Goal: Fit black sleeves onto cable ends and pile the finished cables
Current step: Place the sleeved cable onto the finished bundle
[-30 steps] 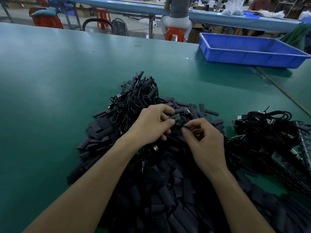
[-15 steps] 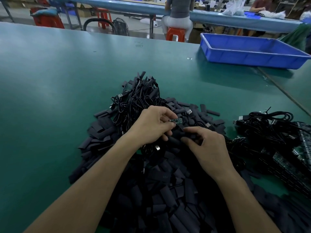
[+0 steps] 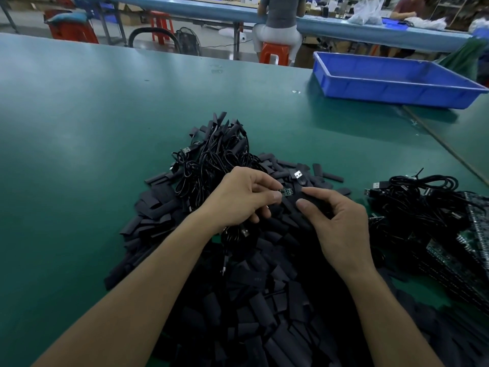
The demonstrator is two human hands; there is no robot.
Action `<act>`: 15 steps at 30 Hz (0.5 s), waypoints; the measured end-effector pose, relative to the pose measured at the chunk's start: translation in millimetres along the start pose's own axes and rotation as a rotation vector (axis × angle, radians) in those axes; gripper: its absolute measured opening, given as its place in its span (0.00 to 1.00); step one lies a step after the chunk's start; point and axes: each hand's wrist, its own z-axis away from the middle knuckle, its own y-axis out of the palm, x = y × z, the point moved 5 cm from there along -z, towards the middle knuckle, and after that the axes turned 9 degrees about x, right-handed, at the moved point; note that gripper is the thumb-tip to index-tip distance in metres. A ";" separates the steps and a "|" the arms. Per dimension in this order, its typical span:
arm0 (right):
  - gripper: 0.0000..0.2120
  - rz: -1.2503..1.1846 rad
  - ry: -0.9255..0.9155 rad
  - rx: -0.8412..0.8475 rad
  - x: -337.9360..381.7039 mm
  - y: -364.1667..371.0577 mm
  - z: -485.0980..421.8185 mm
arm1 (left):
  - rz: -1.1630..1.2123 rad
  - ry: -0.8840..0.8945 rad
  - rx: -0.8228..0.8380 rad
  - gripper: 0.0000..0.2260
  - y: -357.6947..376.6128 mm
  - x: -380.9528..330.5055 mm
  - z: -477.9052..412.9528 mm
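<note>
Pinching with thumb and forefinger, the left hand (image 3: 246, 198) keeps a narrow grip closed on a small green circuit board (image 3: 286, 192) at a cable's end. Opposite it, the right hand (image 3: 342, 229) curls thumb and forefinger round a black sleeve (image 3: 297, 196) right at the board's free end; whether they touch is unclear. Both hands hover over a broad heap of loose sleeves (image 3: 264, 300). Just behind the left hand lies the pile of sleeved cables (image 3: 219, 157), and a silver USB plug (image 3: 299, 175) rests beyond the fingers. Further right sit a tangle of bare cables (image 3: 418, 200) and stacked green boards (image 3: 473, 250). A blue tray (image 3: 397, 83) stands far back on the green table (image 3: 92, 115).
</note>
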 end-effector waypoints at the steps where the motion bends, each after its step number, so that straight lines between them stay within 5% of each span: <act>1: 0.11 -0.006 0.004 -0.003 -0.4 -0.4 0.1 | 0.010 -0.001 0.005 0.04 0.1 -0.3 0.4; 15: 0.09 -0.021 -0.058 -0.018 4.0 -2.0 -1.1 | 0.023 -0.022 0.043 0.05 1.0 -2.0 1.7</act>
